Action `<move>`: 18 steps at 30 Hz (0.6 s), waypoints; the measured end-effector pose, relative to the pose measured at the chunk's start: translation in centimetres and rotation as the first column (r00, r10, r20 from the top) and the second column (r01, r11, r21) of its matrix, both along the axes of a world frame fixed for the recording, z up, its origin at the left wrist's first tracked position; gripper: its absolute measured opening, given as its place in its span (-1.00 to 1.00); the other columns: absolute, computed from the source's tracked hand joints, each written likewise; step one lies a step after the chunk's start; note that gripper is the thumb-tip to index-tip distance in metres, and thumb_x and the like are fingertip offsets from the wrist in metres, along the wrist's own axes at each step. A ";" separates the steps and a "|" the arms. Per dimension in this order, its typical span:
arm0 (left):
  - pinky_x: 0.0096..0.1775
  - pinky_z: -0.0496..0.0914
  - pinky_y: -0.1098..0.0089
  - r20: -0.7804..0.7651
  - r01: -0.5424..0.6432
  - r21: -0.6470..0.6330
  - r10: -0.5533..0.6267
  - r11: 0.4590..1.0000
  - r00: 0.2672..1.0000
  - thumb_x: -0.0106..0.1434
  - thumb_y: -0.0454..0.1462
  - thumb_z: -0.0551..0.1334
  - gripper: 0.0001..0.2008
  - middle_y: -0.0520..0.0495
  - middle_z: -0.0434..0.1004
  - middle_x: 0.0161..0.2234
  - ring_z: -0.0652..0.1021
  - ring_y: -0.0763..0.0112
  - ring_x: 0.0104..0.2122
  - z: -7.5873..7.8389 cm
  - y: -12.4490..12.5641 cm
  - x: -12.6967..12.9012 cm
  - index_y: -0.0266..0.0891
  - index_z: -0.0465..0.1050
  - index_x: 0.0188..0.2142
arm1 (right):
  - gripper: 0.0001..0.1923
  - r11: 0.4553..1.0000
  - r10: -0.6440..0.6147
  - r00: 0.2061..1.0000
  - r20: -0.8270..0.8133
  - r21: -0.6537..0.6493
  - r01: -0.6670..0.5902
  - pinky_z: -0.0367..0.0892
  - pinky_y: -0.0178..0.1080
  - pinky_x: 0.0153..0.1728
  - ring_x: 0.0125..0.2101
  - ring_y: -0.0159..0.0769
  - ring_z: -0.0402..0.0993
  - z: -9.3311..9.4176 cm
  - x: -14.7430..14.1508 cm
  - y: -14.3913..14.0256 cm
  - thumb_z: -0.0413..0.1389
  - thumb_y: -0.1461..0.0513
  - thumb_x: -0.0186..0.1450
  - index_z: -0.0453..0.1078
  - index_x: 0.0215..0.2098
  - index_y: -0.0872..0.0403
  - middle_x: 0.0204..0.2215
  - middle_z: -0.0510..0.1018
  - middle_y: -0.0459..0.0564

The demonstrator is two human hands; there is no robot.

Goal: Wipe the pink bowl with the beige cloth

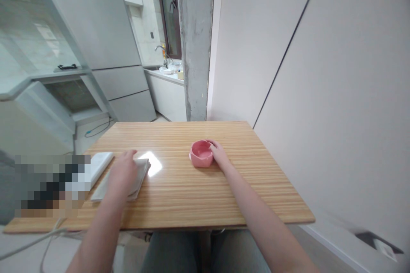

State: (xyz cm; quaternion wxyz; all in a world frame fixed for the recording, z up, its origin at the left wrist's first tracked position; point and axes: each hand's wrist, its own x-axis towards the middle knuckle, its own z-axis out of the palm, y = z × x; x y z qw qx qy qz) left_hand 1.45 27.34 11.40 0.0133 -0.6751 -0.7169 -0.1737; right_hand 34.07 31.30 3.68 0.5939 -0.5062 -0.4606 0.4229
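A small pink bowl (201, 161) with a wavy rim stands upright on the wood-grain table (179, 204). My right hand (218, 151) grips its right side, with the fingertips over the rim. My left hand (123, 172) is over a folded grey cloth (141, 177) on the left part of the table. Motion blurs this hand and its fingers are mostly hidden, so I cannot tell whether it touches the cloth.
A white flat object (101, 163) lies left of the cloth, partly pixelated. Cables (48, 236) hang by the table's near left corner. Beyond the table stand a fridge (92, 21), a sink counter (168, 94) and a concrete column (197, 42). A pale wall (336, 94) is on the right.
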 end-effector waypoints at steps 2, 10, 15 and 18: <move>-0.06 0.36 0.08 -0.114 -0.106 -0.105 0.094 0.989 0.989 0.21 -0.40 -0.09 -0.57 -0.36 0.44 -0.04 0.47 0.00 -0.06 -0.5 -0.1 -3.7 -0.36 0.36 0.00 | -0.66 1.000 -0.002 1.000 0.015 -0.004 0.002 0.30 -0.17 0.01 -0.11 -0.26 0.46 0.0 0.0 0.0 -0.03 0.27 0.04 0.44 -0.23 0.05 -0.19 0.58 -0.03; -0.17 0.36 0.06 -0.211 -0.216 -0.257 0.163 0.942 0.964 0.18 0.09 -0.02 -0.30 -0.44 0.44 -0.03 0.47 -0.18 -0.07 -1.0 -1.4 -4.2 -0.38 0.19 0.14 | -0.65 0.999 0.002 0.994 0.110 -0.032 0.002 0.29 -0.22 0.01 -0.10 -0.29 0.45 0.6 0.1 -0.2 -0.04 0.30 0.08 0.43 -0.19 0.07 -0.16 0.56 -0.02; -0.27 0.34 0.23 -0.106 -0.073 -0.422 0.031 0.903 0.994 0.10 0.07 0.07 -0.45 -0.37 0.55 -0.19 0.53 -0.06 -0.18 -0.8 -0.6 -2.0 -0.36 0.43 -0.18 | -0.64 0.986 -0.089 0.890 0.448 -0.089 0.143 0.33 -0.23 -0.13 -0.26 -0.28 0.45 1.8 1.1 -1.0 0.05 0.26 0.09 0.43 -0.13 0.12 -0.24 0.56 0.04; -0.32 0.32 0.31 -0.044 0.025 -0.359 -0.043 0.933 0.998 0.15 -0.07 0.06 -0.63 -0.27 0.57 -0.23 0.54 0.05 -0.21 0.7 -0.3 -0.2 -0.29 0.44 -0.24 | -0.77 0.985 0.015 0.827 0.561 -0.150 0.084 0.30 -0.25 -0.26 -0.38 -0.28 0.43 2.2 1.6 -1.5 0.07 0.20 0.14 0.49 -0.32 0.14 -0.43 0.57 0.01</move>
